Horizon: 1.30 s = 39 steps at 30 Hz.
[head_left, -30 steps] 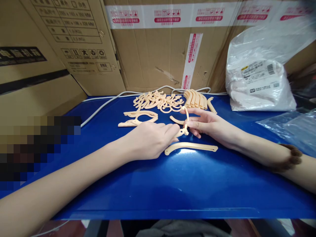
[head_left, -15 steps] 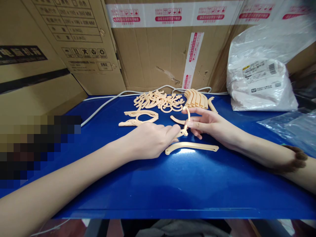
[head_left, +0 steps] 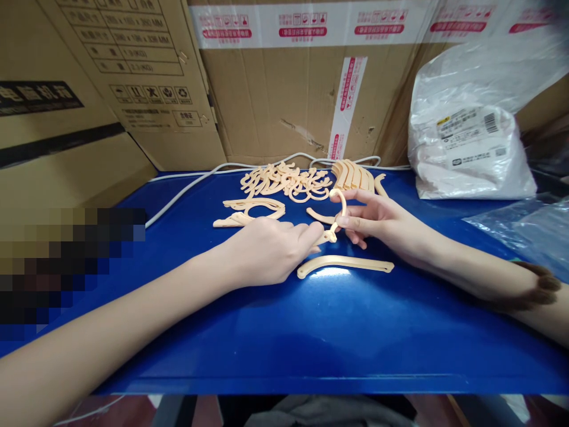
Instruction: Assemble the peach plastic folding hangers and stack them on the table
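Note:
My left hand [head_left: 278, 249] is closed on a beige plastic hanger arm [head_left: 320, 239], and only its end shows past my fingertips. In my right hand [head_left: 376, 218], thumb and fingers pinch a curved beige hanger hook [head_left: 344, 206]. The hook's lower end meets the end of the held arm; whether they are joined I cannot tell. Just below my hands, a loose hanger arm [head_left: 347, 261] lies on the blue table [head_left: 311, 338]. Behind my fingers lies another curved piece [head_left: 316, 216], partly covered by the right hand.
Toward the back lies a pile of beige hooks [head_left: 284, 179], with a row of stacked hanger arms [head_left: 353, 177] beside it. Several folded hanger pieces [head_left: 235, 220] lie left of centre. Cardboard boxes [head_left: 284, 89], a white cable [head_left: 178, 204] and a plastic bag [head_left: 471, 148] border the table.
The hook's curved top has tipped slightly to the right along with my right hand's fingers. My left hand has barely moved and keeps its grip on the hanger arm.

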Each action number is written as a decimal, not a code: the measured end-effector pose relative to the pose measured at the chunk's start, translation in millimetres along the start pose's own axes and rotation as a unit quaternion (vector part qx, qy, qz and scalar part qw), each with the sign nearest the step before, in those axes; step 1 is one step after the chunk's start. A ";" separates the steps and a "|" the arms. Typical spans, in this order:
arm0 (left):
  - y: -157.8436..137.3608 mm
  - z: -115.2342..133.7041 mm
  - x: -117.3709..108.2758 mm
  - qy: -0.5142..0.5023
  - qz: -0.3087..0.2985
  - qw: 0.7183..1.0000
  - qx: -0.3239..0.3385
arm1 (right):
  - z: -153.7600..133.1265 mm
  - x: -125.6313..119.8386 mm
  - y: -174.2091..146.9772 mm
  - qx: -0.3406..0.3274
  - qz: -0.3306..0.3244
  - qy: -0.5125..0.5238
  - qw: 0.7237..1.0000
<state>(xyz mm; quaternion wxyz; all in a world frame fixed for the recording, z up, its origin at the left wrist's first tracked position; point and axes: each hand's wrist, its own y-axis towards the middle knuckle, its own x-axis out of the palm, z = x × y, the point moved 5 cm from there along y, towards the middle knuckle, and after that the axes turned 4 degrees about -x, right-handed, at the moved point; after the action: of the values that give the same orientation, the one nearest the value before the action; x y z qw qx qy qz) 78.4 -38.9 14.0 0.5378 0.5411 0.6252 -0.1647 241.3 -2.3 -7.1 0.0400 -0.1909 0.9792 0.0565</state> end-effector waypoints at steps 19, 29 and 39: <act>-0.2 -1.7 4.7 0.009 -0.037 0.999 -0.008 | -0.2 -0.8 -0.7 -0.047 -0.001 -0.042 0.998; 1.2 0.9 -5.5 -0.015 0.017 1.000 -0.001 | 5.6 2.6 -0.1 0.029 -0.034 0.080 0.996; 0.2 -1.4 4.6 -0.017 -0.012 1.000 -0.004 | 6.6 1.4 0.8 0.021 -0.023 0.038 0.999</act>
<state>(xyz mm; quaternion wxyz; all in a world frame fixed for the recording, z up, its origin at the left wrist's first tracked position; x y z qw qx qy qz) 78.6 -35.4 10.7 0.5488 0.5288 0.6226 -0.1779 240.1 -1.2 -13.8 0.0085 -0.2141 0.9764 0.0275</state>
